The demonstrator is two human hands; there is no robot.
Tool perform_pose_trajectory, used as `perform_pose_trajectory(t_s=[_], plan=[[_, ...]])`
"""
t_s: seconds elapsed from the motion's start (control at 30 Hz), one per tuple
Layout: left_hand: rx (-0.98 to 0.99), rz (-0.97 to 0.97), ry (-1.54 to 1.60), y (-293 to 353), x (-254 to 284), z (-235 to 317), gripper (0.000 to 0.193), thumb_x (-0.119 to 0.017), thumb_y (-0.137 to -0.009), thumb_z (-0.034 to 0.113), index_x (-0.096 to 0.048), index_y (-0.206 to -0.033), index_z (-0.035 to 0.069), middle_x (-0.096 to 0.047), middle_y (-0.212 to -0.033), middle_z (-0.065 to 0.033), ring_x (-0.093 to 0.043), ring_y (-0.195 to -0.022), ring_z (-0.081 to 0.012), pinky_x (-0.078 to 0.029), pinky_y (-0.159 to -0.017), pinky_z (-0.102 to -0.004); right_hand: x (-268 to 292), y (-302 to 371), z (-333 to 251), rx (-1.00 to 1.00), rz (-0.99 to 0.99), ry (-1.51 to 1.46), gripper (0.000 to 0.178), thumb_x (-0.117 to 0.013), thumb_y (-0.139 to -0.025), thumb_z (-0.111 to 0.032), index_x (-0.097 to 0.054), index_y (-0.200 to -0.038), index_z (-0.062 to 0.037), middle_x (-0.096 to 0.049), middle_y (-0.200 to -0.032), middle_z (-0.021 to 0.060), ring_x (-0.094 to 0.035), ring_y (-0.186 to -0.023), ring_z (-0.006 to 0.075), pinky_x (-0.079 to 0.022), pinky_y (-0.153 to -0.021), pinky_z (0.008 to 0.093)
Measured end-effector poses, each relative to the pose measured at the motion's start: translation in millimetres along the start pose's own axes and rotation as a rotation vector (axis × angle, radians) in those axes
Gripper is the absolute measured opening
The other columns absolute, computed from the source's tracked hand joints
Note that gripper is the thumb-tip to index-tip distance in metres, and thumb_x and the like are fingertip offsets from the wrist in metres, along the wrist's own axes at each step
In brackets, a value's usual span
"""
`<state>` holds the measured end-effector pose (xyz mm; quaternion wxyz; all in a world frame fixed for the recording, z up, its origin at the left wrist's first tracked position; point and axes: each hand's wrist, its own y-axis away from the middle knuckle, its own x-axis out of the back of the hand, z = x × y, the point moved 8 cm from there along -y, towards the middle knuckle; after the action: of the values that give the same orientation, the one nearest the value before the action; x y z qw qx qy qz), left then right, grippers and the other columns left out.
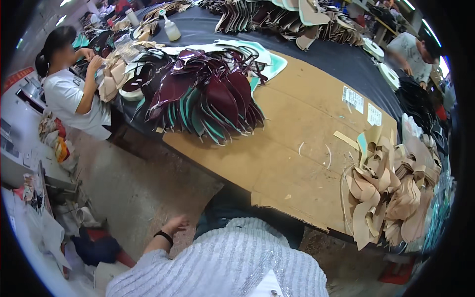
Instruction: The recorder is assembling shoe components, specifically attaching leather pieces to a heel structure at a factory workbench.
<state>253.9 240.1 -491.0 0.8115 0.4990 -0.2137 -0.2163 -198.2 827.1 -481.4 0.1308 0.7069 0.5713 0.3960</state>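
Note:
My left hand (175,224) hangs low beside my body, away from the table, with a dark band at the wrist. Its fingers are stretched out and nothing shows in them. My right hand is out of sight. In front of me lies a cardboard sheet (292,153) covering the near part of the table. A heaped pile of dark red, glossy leather pieces with teal undersides (208,94) rests on its far left. Bundles of tan leather pieces (376,183) sit at its right end.
A person in a white shirt (74,99) stands at the left, handling beige pieces. Another person (413,57) works at the far right beside black material (420,101). A squeeze bottle (171,30) stands at the back. Stacked pieces (277,20) line the far edge. Clutter (96,245) fills the lower left.

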Motion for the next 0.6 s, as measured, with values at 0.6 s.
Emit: perform_pose_trajectory(t_s=[0.6], plan=[[-1.024, 1.38, 0.247, 294, 249, 179, 0.036, -0.057, -0.092, 0.02, -0.054, -0.121, -0.001, -0.064, -0.111, -0.0116, -0.061, -0.101, -0.0203, -0.046, -0.086, -0.0317, 256, 148, -263, 1.126, 1.326, -0.082, 0.047, -0.05, -0.097, -0.031, -0.04, -0.132, -0.0011, -0.043, -0.13, 0.0177, -0.047, -0.113, 0.0293, -0.039, -0.095, 0.0408]])
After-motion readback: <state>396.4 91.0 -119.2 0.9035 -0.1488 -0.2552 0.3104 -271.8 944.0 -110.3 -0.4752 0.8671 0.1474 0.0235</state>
